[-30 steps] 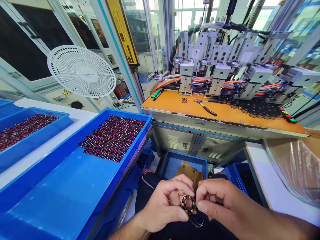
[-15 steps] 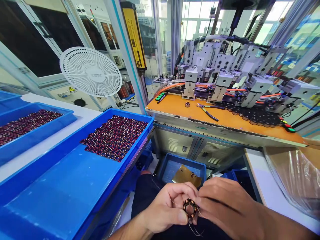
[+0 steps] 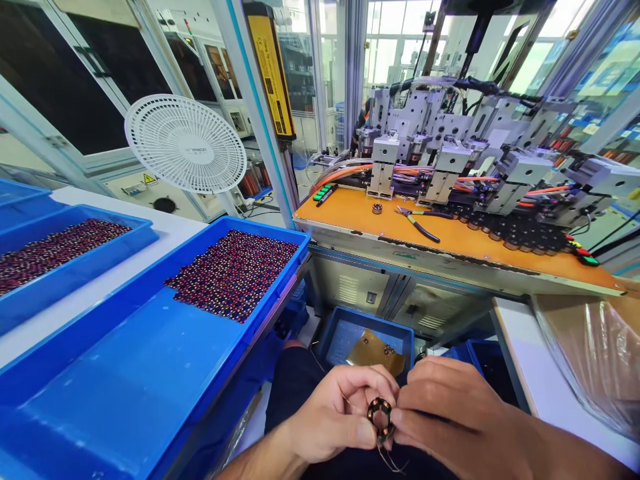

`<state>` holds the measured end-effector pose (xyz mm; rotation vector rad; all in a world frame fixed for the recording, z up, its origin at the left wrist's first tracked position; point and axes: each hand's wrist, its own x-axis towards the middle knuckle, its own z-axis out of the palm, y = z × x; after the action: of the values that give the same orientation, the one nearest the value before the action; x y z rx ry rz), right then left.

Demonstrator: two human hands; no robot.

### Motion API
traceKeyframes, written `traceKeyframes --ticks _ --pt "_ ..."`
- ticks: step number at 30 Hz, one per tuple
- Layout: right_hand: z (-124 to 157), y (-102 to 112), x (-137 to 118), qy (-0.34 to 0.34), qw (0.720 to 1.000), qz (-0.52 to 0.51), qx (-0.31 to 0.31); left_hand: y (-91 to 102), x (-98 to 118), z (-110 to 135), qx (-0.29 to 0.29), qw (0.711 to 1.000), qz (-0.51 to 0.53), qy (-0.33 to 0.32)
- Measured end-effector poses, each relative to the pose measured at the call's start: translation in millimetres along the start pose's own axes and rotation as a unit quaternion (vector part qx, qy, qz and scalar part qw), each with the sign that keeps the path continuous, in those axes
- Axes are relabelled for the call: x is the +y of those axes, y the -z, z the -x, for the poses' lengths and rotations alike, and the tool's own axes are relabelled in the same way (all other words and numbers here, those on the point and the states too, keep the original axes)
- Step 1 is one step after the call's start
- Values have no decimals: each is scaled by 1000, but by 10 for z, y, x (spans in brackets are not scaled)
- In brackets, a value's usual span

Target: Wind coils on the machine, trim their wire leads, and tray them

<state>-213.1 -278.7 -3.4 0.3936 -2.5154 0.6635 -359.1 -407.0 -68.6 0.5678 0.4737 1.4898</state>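
Note:
In the head view, low and right of centre, a small ring-shaped motor stator (image 3: 380, 419) with copper windings sits between my two hands. My left hand (image 3: 333, 413) is closed on it, thumb in front and fingers behind. Against its right rim press the fingertips of my right hand (image 3: 447, 407), which is closed; what they pinch is hidden. Loose thin copper wires (image 3: 390, 460) hang below the stator. Another fine wire runs up along my left fingers.
A blue tray (image 3: 125, 380) at left carries rows of stators (image 3: 237, 273). A blue bin (image 3: 327, 340) with a few parts is beyond my hands. Wire cutters (image 3: 423, 227) and one stator (image 3: 377, 209) lie on the orange bench before a winding machine (image 3: 445, 160); plastic-covered cardboard (image 3: 590, 360) at right.
The camera view has shifted slightly. My hands stay around the stator, which has turned a little; the right fingers have moved slightly at its right rim.

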Motion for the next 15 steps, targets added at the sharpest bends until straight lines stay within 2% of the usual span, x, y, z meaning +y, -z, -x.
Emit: traceKeyframes --ticks 6,11,15 --pt "-49 -2 -9 42 998 33 44 9 14 -8 -5 1000 -22 -7" --pt "-14 -107 -24 -3 991 29 133 -1 81 -20 -5 996 -81 -46" --pt "-12 -179 -74 -64 982 40 174 -34 115 -28 5 980 -161 -116"
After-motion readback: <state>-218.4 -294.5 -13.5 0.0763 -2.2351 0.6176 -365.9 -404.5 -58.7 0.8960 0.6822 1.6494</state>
